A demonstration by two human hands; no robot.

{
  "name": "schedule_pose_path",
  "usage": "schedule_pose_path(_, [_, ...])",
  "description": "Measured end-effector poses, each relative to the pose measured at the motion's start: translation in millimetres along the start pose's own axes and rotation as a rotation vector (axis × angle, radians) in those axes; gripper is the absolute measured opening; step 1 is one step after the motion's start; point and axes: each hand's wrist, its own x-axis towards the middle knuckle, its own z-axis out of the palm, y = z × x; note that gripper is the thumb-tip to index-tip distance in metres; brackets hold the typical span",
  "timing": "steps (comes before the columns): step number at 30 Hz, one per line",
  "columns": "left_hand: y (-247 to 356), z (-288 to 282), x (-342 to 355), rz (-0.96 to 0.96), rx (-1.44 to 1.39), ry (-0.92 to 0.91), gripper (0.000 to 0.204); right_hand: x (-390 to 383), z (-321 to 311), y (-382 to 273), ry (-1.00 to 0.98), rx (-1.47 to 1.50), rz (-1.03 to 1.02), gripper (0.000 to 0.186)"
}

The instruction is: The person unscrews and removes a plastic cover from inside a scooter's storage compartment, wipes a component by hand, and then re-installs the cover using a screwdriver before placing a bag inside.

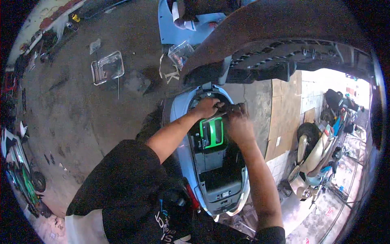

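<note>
A light blue scooter body (183, 152) stands in front of me with its seat (260, 30) tipped up. My left hand (208, 107) is at the far end of the under-seat compartment (219, 195). Its fingers are closed around something dark that I cannot make out. Close by on the right, my right hand (240, 127) is over the compartment's right side. Motion smears it, so its grip does not show. A dark part (230, 107) lies between the hands. Just below them, a bright green frame (213, 132) sits inside the compartment.
A clear plastic tray (107, 68) lies on the floor at the far left. A plastic bag (180, 53) and a light blue panel (167, 24) are beyond the scooter. Flattened cardboard (284, 118) and another scooter (319, 156) are to the right. Several vehicle parts (20, 166) line the left edge.
</note>
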Motion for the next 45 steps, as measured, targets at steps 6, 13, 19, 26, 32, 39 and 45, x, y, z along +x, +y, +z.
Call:
schedule_pose_path(6, [7.6, 10.1, -1.2, -0.025, 0.004, 0.130, 0.026, 16.3, -8.0, -21.2, -0.423, 0.567, 1.173, 0.037])
schedule_pose_path(13, [-0.2, -2.9, -6.6, -0.055, -0.027, -0.046, 0.030, -10.3, 1.3, -2.7, -0.212, -0.016, 0.208, 0.037])
schedule_pose_path(19, [-12.5, 7.9, -5.2, -0.007, -0.014, 0.100, 0.036, 7.5, 18.5, -21.2, -0.363, 0.525, 1.011, 0.038])
schedule_pose_path(26, [-15.3, 0.5, -0.7, -0.132, 0.071, -0.006, 0.039, 17.7, -5.2, 8.2, 0.006, -0.105, -0.088, 0.038])
schedule_pose_path(32, [-19.1, 5.9, -0.8, 0.028, 0.030, 0.125, 0.037, -3.3, 40.8, 3.0, -0.353, 0.259, 0.747, 0.032])
schedule_pose_path(39, [-34.5, 2.4, -1.9, -0.100, 0.067, 0.030, 0.034, 29.2, -9.5, 0.0, -0.197, -0.059, 0.153, 0.032])
schedule_pose_path(45, [-12.7, 20.6, 0.0, 0.045, 0.018, 0.084, 0.034, -0.5, 25.2, 3.8, -0.431, 0.172, 0.681, 0.033])
